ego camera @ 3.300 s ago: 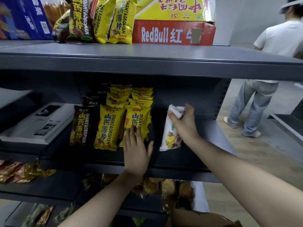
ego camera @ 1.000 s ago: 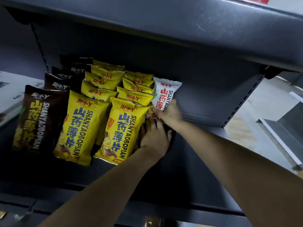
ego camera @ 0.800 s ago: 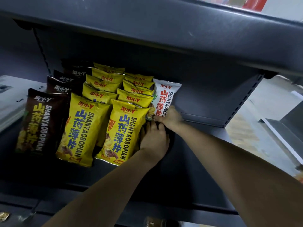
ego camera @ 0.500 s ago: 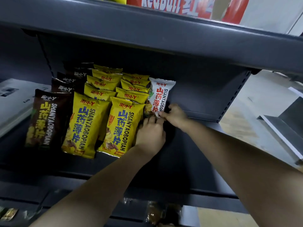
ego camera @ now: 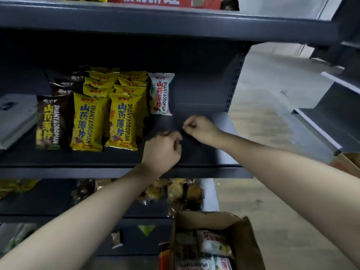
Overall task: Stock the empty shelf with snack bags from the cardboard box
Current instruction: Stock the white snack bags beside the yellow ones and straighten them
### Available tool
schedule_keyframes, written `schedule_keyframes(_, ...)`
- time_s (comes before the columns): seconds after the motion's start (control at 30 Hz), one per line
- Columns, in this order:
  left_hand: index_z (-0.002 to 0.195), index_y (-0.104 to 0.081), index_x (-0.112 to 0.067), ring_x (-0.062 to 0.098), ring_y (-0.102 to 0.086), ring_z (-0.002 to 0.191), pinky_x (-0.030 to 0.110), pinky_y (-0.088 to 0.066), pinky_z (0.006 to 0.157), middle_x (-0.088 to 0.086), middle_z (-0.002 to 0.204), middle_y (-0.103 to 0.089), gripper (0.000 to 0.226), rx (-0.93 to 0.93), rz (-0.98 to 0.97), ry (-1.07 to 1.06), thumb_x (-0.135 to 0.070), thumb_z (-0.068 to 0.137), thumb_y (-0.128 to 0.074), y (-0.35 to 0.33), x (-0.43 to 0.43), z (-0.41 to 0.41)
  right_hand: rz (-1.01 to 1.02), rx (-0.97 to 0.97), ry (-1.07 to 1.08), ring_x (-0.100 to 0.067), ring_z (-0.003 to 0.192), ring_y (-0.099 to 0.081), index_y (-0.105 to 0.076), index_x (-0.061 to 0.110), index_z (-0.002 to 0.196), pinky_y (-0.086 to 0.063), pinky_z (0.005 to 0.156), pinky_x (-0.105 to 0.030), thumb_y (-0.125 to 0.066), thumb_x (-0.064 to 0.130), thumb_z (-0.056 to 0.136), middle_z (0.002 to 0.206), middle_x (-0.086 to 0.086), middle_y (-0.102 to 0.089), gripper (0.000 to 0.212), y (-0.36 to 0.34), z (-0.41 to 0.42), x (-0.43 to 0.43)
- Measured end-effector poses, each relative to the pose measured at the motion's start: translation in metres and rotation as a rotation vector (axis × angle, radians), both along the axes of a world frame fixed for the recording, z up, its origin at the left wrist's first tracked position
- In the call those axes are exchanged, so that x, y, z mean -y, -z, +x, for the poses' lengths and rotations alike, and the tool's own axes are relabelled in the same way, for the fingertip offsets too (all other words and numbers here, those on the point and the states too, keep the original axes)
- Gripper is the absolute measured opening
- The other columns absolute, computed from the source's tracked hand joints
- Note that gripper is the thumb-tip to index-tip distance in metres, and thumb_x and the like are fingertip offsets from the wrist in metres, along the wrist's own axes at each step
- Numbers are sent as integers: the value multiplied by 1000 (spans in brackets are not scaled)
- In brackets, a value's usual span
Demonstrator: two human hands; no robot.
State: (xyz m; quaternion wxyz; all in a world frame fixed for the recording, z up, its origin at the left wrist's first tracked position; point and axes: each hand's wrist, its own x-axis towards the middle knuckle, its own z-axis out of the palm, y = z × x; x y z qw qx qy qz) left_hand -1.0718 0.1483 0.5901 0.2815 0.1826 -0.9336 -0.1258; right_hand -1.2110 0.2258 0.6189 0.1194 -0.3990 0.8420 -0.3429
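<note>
A white snack bag (ego camera: 161, 93) stands upright at the back of the dark shelf (ego camera: 116, 169), to the right of rows of yellow bags (ego camera: 121, 121) and brown bags (ego camera: 48, 121). My right hand (ego camera: 198, 128) hovers over the shelf in front of the white bag, fingers curled, holding nothing. My left hand (ego camera: 162, 151) is beside it near the shelf's front edge, also curled and empty. The cardboard box (ego camera: 210, 240) sits low on the floor side, open, with more snack bags inside.
The shelf surface right of the white bag is bare. An upper shelf (ego camera: 175, 22) overhangs closely. A lower shelf holds clear packs of round pastries (ego camera: 175, 191). A white flat box (ego camera: 13, 117) lies at the left. Wooden floor lies to the right.
My right hand let go of the white bag, which now stands alone at the back. Both hands drew back toward the shelf's front; the view tilted down, revealing the box.
</note>
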Motion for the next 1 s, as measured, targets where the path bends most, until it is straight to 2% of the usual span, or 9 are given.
schedule_keyframes(0.07,88,-67,-17,23,-66,77,29,-49,58,0,83,-68,25,-102,-62,153,-19,79,-44,8,-20,16,-15,7,-35,-23,106,-62,-66,7,103,-47,95,-34,-58,16,93,109,-8,-68,16,2,10,-25)
schedule_keyframes(0.13,82,-67,-13,21,-64,69,28,-50,53,0,76,-66,24,-134,-115,306,-16,78,-43,24,-41,26,-14,4,-56,-18,101,-61,-66,8,102,-46,90,-26,-57,14,93,103,-2,-67,14,5,22,-52)
schedule_keyframes(0.2,82,-66,-14,21,-64,68,28,-49,52,0,78,-67,22,-84,-130,389,-17,81,-45,43,-61,32,6,-4,-80,-10,94,-57,-66,9,103,-41,78,-13,-54,14,94,98,4,-63,15,9,33,-78)
schedule_keyframes(0.3,78,-69,-21,16,-66,62,19,-41,52,-4,78,-70,21,80,-135,410,-18,79,-48,67,-92,38,66,18,-123,-11,91,-56,-66,8,105,-41,78,-15,-52,13,95,96,4,-62,18,23,50,-113)
schedule_keyframes(0.37,85,-70,-23,13,-66,72,13,-31,60,-5,92,-68,23,251,-73,409,-15,82,-48,87,-112,41,136,41,-142,-17,88,-60,-67,5,102,-46,80,-22,-52,12,95,95,0,-64,18,41,61,-134)
schedule_keyframes(0.47,110,-60,-21,20,-54,109,26,-44,85,0,120,-53,25,543,132,388,-17,91,-44,140,-127,41,269,64,-195,-27,87,-62,-67,-3,99,-48,76,-32,-52,13,95,99,-13,-68,22,81,74,-162)
schedule_keyframes(0.63,113,-58,-12,29,-51,110,34,-43,92,11,117,-54,27,819,212,367,-20,91,-45,195,-146,51,518,221,-180,-27,90,-60,-64,2,105,-41,68,-30,-53,19,93,103,-14,-68,24,163,79,-198)
schedule_keyframes(0.8,121,-54,-8,30,-47,119,34,-40,97,13,128,-51,32,1071,199,313,-22,93,-45,250,-155,56,730,310,-125,-33,110,-57,-54,-1,119,-47,91,-38,-56,23,92,120,-16,-61,36,235,69,-218)
schedule_keyframes(1.0,122,-51,-10,29,-53,115,33,-41,92,14,127,-54,30,1232,306,322,-19,94,-45,292,-157,38,873,310,-125,-38,115,-51,-45,3,126,-43,96,-38,-56,28,92,127,-21,-49,43,296,53,-222)
